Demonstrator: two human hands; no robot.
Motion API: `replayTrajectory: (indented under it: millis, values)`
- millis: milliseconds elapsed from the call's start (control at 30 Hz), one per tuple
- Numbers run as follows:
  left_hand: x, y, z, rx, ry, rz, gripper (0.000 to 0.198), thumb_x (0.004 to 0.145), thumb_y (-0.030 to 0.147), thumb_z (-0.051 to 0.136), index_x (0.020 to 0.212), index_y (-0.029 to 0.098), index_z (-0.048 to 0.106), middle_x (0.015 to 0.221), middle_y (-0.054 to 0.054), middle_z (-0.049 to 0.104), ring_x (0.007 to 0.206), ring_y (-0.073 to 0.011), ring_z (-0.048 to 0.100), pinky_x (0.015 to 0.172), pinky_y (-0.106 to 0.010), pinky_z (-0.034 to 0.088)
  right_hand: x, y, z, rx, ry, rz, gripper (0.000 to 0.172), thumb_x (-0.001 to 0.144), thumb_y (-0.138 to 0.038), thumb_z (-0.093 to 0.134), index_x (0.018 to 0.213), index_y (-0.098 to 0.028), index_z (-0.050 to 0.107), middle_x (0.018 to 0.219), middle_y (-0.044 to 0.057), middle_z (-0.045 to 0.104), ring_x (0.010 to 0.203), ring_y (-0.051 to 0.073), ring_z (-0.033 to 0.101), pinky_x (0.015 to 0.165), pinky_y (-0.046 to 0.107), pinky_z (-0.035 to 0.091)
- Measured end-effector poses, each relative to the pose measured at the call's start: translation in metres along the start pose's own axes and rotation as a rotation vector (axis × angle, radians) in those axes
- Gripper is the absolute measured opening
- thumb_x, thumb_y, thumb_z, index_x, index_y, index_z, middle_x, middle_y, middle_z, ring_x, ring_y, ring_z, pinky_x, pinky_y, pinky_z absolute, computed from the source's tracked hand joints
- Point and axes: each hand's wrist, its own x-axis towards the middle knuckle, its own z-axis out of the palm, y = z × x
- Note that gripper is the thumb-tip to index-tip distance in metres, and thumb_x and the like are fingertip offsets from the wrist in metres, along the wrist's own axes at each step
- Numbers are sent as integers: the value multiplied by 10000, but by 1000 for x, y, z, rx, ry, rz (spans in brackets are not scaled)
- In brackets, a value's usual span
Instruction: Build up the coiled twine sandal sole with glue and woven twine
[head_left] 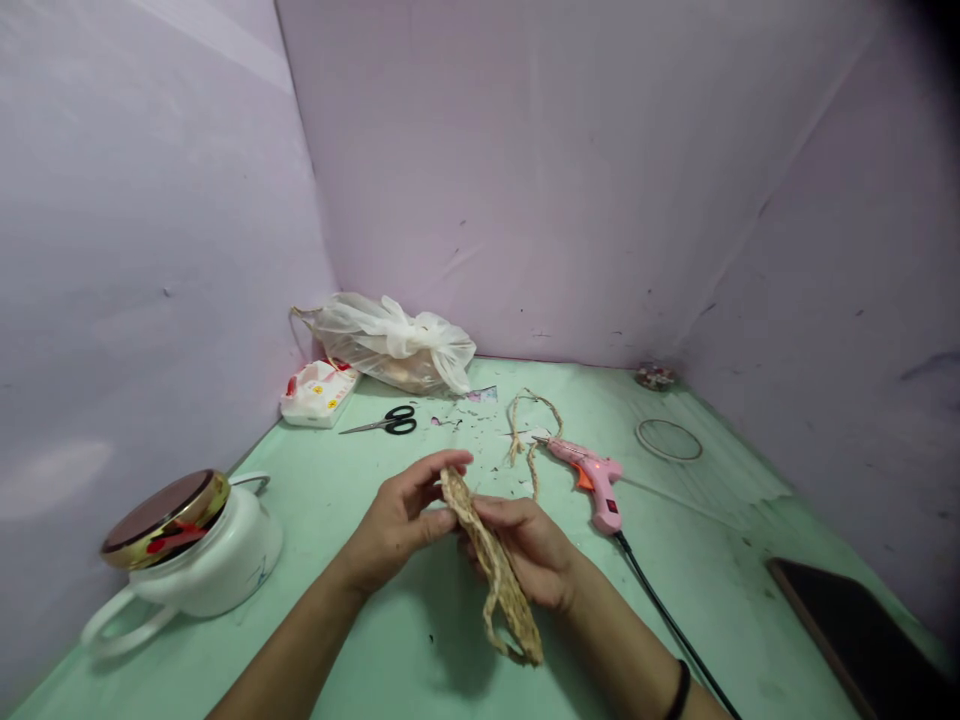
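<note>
Both my hands are on a tan piece of braided, straw-like cord [504,580], raised above the green table. My left hand [405,515] pinches its upper end between thumb and fingers. Closed on its middle from the right is my right hand [529,545], the thumb lying on top and some fingers hidden beneath. The lower part of the piece hangs toward me with a narrow loop of cord at its side. Beyond my right hand, a pink glue gun [592,475] lies on its side, its nozzle near a loose length of braided cord [555,410].
Black-handled scissors [394,421] lie ahead of my left hand, near a tissue pack [319,393] and a knotted plastic bag [397,345]. A white pot [217,560] with a gold-rimmed lid [165,515] stands left. Right are a ring [669,440], a dark tablet-like slab [862,640] and the gun's cable [667,610].
</note>
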Motion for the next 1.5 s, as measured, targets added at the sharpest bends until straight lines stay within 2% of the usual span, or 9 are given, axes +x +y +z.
replayTrajectory:
  millis: [67, 333, 533, 733, 933, 1033, 1133, 1333, 1500]
  values:
    - [-1, 0, -2, 103, 15, 35, 307, 654, 294, 689, 923, 167, 615, 928, -52, 589, 809, -181, 545, 712, -274, 445, -1, -1, 2, -17, -10, 41, 229, 759, -223, 588, 941, -84, 592, 680, 32, 657, 540, 117, 625, 560, 212, 499]
    - [8, -4, -22, 248, 646, 73, 211, 638, 297, 688, 738, 169, 554, 619, 48, 548, 570, -109, 503, 548, -203, 403, -23, -31, 7, -469, 224, -107, 541, 785, -595, 421, 1119, -186, 540, 1092, 116, 597, 644, 185, 654, 448, 265, 473]
    - [7, -3, -29, 246, 604, 16, 279, 642, 307, 695, 861, 154, 612, 696, 19, 586, 614, -114, 523, 576, -205, 426, -21, -32, 10, -1130, 620, -496, 203, 710, -362, 626, 781, -176, 664, 716, 25, 648, 556, 128, 542, 504, 248, 402]
    - [6, -4, -30, 124, 582, 125, 632, 639, 288, 705, 1227, 179, 500, 775, 7, 584, 659, -113, 548, 634, -215, 449, -19, -33, 1, -1439, 584, -638, 170, 777, -283, 551, 817, -207, 697, 764, 38, 665, 713, 185, 593, 649, 312, 440]
    - [3, -4, -19, 27, 603, 217, 692, 636, 272, 706, 1274, 167, 459, 790, -9, 578, 681, -119, 550, 635, -211, 461, -18, -33, -6, -1854, 610, -983, 258, 767, -98, 476, 882, -230, 665, 940, 79, 616, 907, 241, 534, 788, 418, 408]
    - [3, -8, -9, 29, 700, 239, 680, 649, 284, 699, 1276, 187, 454, 799, -3, 576, 684, -115, 552, 672, -220, 473, -18, -21, 7, -1683, 851, -1199, 396, 713, -31, 423, 1009, -228, 598, 1063, 88, 551, 1040, 251, 466, 891, 452, 355]
    - [6, -12, -4, 7, 796, 215, 654, 673, 303, 685, 1274, 206, 446, 831, -11, 585, 719, -124, 568, 701, -234, 484, -18, -1, 26, -1208, 1049, -1327, 261, 726, -103, 461, 940, -221, 554, 945, 51, 532, 860, 200, 501, 793, 376, 408]
    - [3, -15, 13, -116, 794, 182, 601, 731, 294, 640, 1279, 239, 397, 926, -42, 593, 840, -166, 599, 717, -260, 496, -4, 33, 42, -329, 831, -593, 256, 633, -309, 707, 755, -202, 510, 693, -21, 515, 609, 126, 496, 519, 241, 420]
    - [-8, -16, 29, -108, 613, 125, 656, 732, 328, 624, 1305, 199, 331, 844, -33, 594, 766, -167, 607, 674, -267, 499, -1, 27, 32, -112, 537, -594, 364, 628, -331, 742, 914, -158, 596, 849, 54, 663, 804, 195, 598, 692, 302, 467]
